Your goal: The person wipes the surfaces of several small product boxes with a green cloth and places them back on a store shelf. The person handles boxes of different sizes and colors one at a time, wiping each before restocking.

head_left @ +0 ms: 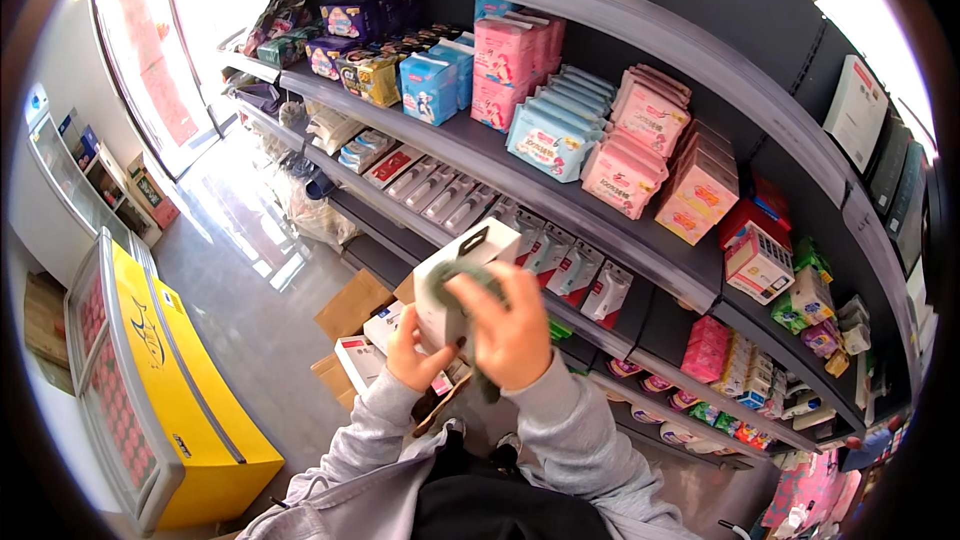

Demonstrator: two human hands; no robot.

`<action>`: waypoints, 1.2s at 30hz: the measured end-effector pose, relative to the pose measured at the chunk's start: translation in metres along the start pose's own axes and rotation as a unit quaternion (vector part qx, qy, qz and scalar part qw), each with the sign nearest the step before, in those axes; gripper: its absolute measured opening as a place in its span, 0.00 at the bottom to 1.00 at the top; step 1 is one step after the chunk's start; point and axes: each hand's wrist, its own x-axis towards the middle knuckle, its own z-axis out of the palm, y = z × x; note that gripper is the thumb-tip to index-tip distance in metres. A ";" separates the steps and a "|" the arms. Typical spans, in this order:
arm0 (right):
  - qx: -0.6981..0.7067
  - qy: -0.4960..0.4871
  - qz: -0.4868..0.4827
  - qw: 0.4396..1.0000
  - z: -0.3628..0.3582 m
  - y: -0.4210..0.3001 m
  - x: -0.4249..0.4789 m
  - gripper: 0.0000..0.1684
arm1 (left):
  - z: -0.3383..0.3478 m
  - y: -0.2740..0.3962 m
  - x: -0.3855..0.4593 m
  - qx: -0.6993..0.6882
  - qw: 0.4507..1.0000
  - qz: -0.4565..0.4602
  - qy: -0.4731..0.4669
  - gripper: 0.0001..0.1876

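Note:
My left hand [415, 354] grips the lower left end of a white box [489, 238], which is tilted and has a dark slot-shaped hanging hole at its upper end. Against the face of the box, my right hand [510, 322] presses a dark green cloth [474, 279]; part of the cloth hangs below my fingers. Motion blurs the right hand. Beneath my hands an opened cardboard carton [356, 305] stands on the floor with several white boxes [361, 361] in it. My hands and the held box hide part of the carton.
Before me, a dark grey shelf unit [450, 136] carries pink packs [621, 178], light blue packs [553, 141] and hanging blister packs [576, 270]. A yellow chest freezer [191, 390] stands at left on the shiny floor [247, 300]. A bright glass doorway [146, 52] lies beyond.

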 end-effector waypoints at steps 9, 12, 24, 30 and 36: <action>-0.117 0.017 0.068 0.991 -0.077 0.065 -0.030 0.24 | 0.018 -0.008 -0.022 0.104 0.990 0.096 0.025 0.31; -0.095 -0.041 0.059 0.993 -0.097 0.050 -0.042 0.24 | 0.039 -0.002 -0.021 0.127 0.985 0.118 0.006 0.32; -0.105 -0.011 0.080 0.991 -0.210 0.098 -0.071 0.25 | 0.112 0.029 -0.019 -0.063 0.984 0.118 -0.115 0.34; 0.010 -0.131 0.015 0.991 -0.257 0.094 -0.067 0.27 | 0.133 0.031 -0.026 -0.354 0.919 0.064 -0.164 0.37; 0.062 -0.181 -0.022 0.981 -0.263 0.089 -0.072 0.25 | 0.125 0.021 -0.020 -0.347 0.900 -0.014 -0.264 0.36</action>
